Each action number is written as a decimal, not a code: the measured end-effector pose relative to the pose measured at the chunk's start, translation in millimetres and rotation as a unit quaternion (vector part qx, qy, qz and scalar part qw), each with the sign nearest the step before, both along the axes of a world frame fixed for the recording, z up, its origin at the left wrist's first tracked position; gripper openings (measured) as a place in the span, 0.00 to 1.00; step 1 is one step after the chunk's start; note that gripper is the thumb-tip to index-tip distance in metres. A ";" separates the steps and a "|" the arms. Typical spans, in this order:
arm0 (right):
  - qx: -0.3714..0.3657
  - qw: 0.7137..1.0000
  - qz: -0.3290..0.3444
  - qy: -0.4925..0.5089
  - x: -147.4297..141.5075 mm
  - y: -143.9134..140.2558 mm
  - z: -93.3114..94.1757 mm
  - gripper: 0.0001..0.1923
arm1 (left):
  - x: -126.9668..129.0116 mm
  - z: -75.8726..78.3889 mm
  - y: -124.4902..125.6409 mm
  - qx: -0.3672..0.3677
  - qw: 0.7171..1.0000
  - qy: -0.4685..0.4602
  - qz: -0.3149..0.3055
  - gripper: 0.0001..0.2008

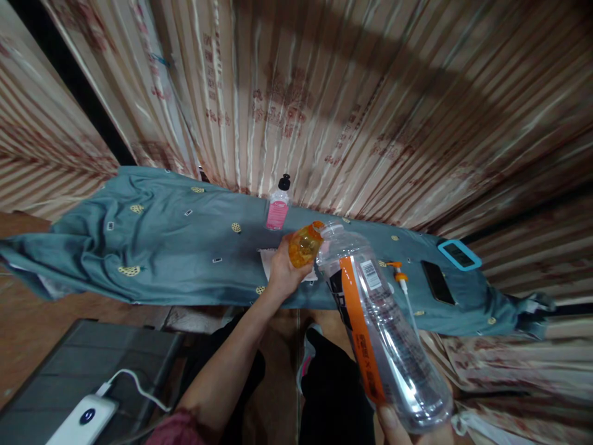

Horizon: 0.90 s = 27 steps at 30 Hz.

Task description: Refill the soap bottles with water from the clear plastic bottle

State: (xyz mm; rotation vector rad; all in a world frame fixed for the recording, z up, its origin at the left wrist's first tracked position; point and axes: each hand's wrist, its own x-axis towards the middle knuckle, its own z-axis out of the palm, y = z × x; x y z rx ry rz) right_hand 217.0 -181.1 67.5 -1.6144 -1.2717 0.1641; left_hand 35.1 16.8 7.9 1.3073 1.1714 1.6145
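Observation:
My left hand (283, 275) is wrapped round a small translucent orange bottle (303, 248). Its open neck points up and to the right. My right hand (397, 431), partly cut off by the lower edge, grips the base of a large clear plastic bottle (386, 334) with an orange and black label. That bottle is tilted, its mouth close against the neck of the orange one; whether they touch I cannot tell. Under my left hand lies a white cloth or paper (267, 259), partly covered. An orange pump top (399, 275) with a white tube rests on the table right of the bottles.
A teal patterned cloth (162, 247) covers the narrow table. On it are a pink-labelled bottle (278, 207) with a black cap, a black phone (438, 282) and a blue-framed digital timer or scale (459, 254). A white power bank (86, 420) sits lower left. Striped curtains hang behind.

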 end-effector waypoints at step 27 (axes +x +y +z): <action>-0.012 1.000 -0.004 -0.020 4.5 -2.1 -5.6 0.43 | 0.0 3.0 -1.9 -0.001 0.999 0.033 0.010 0.32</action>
